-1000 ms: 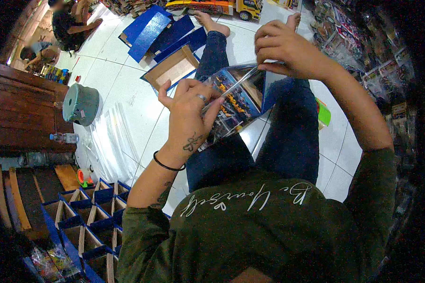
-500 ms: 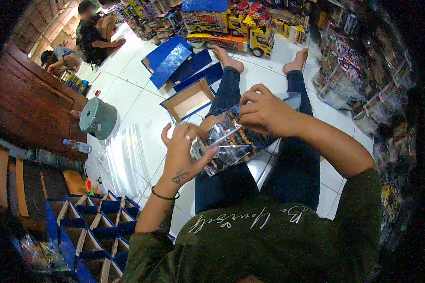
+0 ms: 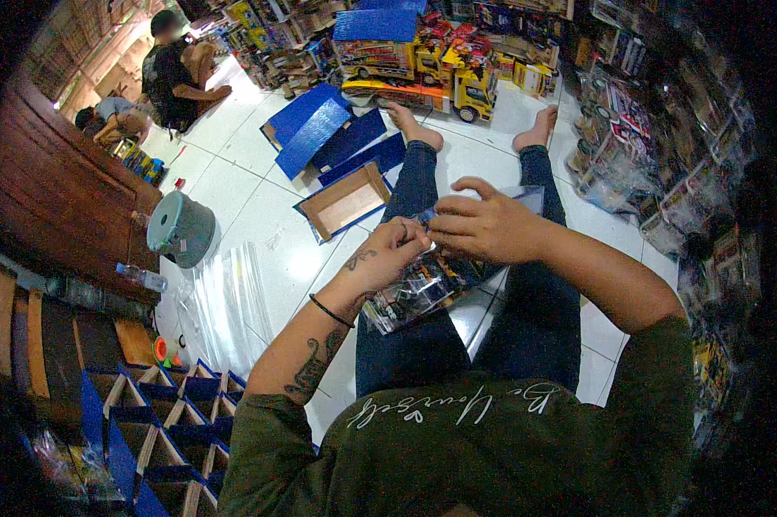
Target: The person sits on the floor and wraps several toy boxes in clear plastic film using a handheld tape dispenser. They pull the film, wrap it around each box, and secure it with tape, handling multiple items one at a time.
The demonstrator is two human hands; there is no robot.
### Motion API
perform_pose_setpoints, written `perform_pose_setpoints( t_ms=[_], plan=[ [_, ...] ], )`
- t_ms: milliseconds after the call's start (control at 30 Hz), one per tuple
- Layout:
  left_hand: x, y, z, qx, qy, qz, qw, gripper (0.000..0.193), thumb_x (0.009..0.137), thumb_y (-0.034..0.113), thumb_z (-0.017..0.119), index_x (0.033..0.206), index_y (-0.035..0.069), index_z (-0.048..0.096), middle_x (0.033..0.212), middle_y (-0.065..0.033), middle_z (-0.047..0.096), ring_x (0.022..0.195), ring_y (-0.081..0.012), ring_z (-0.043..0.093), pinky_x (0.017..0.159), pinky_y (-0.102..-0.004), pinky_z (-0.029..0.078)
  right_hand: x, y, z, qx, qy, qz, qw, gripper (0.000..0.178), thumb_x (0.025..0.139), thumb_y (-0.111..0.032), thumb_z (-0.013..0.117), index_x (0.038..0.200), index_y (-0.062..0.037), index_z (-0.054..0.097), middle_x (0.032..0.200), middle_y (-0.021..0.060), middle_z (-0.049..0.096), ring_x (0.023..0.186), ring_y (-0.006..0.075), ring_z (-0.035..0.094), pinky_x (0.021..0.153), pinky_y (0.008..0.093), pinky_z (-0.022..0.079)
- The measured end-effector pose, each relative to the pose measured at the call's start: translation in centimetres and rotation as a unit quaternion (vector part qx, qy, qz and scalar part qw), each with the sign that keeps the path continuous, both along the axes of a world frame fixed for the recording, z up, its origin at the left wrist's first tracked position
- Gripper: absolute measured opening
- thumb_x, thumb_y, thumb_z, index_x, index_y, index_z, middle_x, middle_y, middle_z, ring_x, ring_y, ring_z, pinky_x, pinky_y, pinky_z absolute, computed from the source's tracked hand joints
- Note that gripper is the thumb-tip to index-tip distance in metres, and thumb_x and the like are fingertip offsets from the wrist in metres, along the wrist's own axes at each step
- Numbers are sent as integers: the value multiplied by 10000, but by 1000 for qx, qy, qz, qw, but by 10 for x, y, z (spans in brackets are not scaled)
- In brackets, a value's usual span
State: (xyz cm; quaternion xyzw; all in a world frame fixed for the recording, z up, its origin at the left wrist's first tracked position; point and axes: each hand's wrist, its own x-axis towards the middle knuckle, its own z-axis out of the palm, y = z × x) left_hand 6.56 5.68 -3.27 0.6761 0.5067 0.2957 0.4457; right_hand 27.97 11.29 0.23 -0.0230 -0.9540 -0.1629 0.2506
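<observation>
A clear plastic bag (image 3: 408, 302) with dark, colourfully printed contents lies slanted across my lap, above my thighs. My left hand (image 3: 388, 254) is closed at the bag's upper edge, fingertips pinched together. Right beside it, my right hand (image 3: 483, 226) also pinches the plastic, its index finger raised and bent. The two sets of fingertips meet or nearly meet over the bag. What exactly is inside cannot be made out through the glare, and my right hand covers part of it.
Beyond my left knee lie an open blue box (image 3: 324, 228) and blue panels (image 3: 315, 138). Toy trucks (image 3: 470, 95) stand ahead; wrapped goods (image 3: 617, 168) line the right. Leftward are a round tub (image 3: 181, 231), a bottle (image 3: 143, 277), plastic sheets (image 3: 233, 297), blue boxes (image 3: 125, 435) and a seated person (image 3: 171, 77).
My left hand has moved right and forward from the bag's near left end to beside my right hand, and its spread fingers have closed. My right hand has shifted slightly left and nearer.
</observation>
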Motion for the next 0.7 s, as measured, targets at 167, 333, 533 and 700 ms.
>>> perform_pose_setpoints(
  t_ms=[167, 333, 533, 700],
  plan=[
    [12, -11, 8, 305, 253, 33, 917, 191, 827, 184, 625, 975, 68, 587, 871, -71, 600, 920, -220, 553, 993, -449, 266, -1, 3, -2, 24, -67, 23, 997, 166, 733, -197, 550, 843, -98, 624, 933, 29, 558, 1030, 200, 497, 986, 420, 328],
    [24, -35, 7, 358, 307, 70, 879, 101, 762, 155, 669, 830, 95, 625, 887, -30, 612, 956, -215, 543, 1013, -533, 155, -4, 17, -13, -57, -103, 34, 992, 149, 753, -189, 535, 839, -89, 605, 938, 39, 566, 1027, 214, 490, 956, 408, 331],
    [23, -40, -7, 375, 239, 123, 887, 94, 744, 131, 690, 810, 103, 629, 909, -32, 632, 968, -211, 550, 1008, -513, 153, 27, 31, 26, -178, -77, -37, 980, 181, 746, -204, 680, 855, -82, 600, 909, 61, 565, 975, 259, 515, 899, 425, 379],
    [24, -40, -12, 372, 236, 126, 889, 93, 736, 142, 704, 801, 107, 647, 879, -33, 634, 956, -216, 553, 1003, -514, 150, 28, 12, 23, -251, 23, -105, 962, 247, 729, -248, 690, 897, -94, 596, 963, 71, 561, 959, 276, 522, 847, 407, 392]
  ],
)
